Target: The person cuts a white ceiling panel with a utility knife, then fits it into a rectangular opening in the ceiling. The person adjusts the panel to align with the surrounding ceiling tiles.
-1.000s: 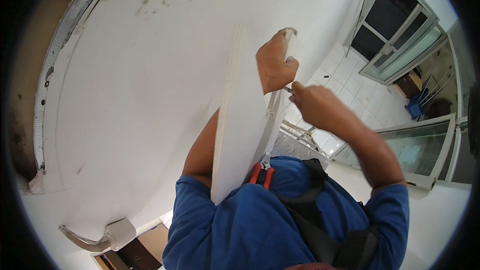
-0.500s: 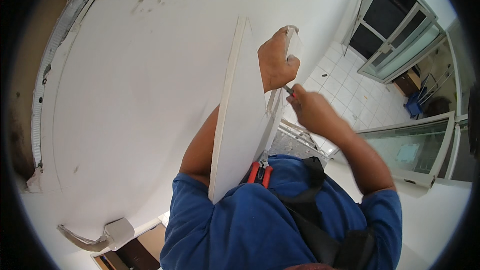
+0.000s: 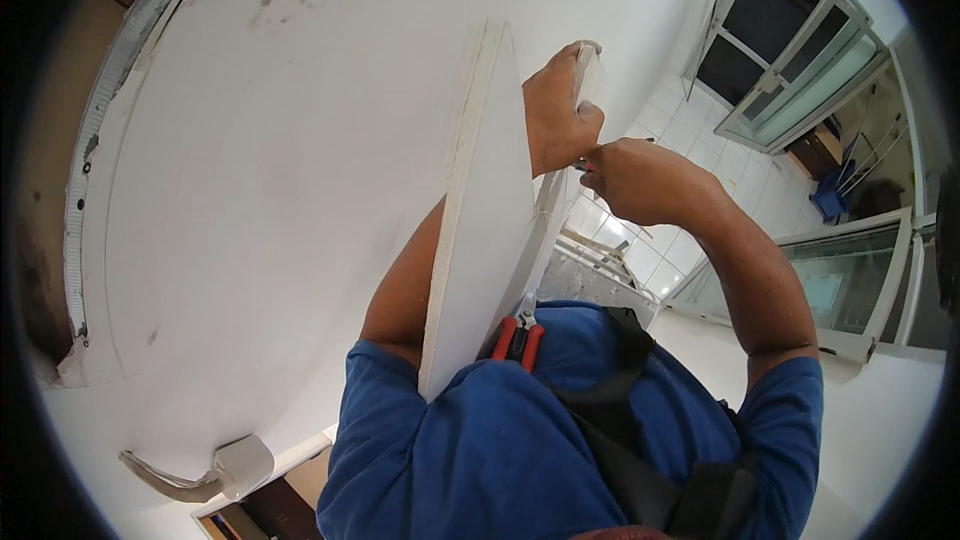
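A white plasterboard piece (image 3: 482, 240) stands on edge before my chest, its rough pale edge facing up. My left forearm passes behind it. Beyond the board, my left hand (image 3: 562, 110) is closed around a narrow white strip of board (image 3: 590, 65); whether the strip joins the larger piece is hidden. My right hand (image 3: 640, 180) is closed on a slim grey-and-red tool (image 3: 582, 165), which looks like a utility knife, just below my left hand at the board's edge. My fingers mostly cover it. Red-handled snips (image 3: 518, 340) rest against my blue shirt, beside the board.
A large white wall (image 3: 270, 190) fills the left side, with a ragged opening edged by a metal strip (image 3: 85, 170). White floor tiles (image 3: 690, 140), a glass door (image 3: 790, 60) and a blue plastic item (image 3: 830, 195) lie to the right. A glazed panel (image 3: 830, 290) stands near my right arm.
My right hand has moved up and slightly right, closer to my left hand, and the wrist has turned with the elbow swung outward. My left hand keeps its grip; the board has shifted only slightly.
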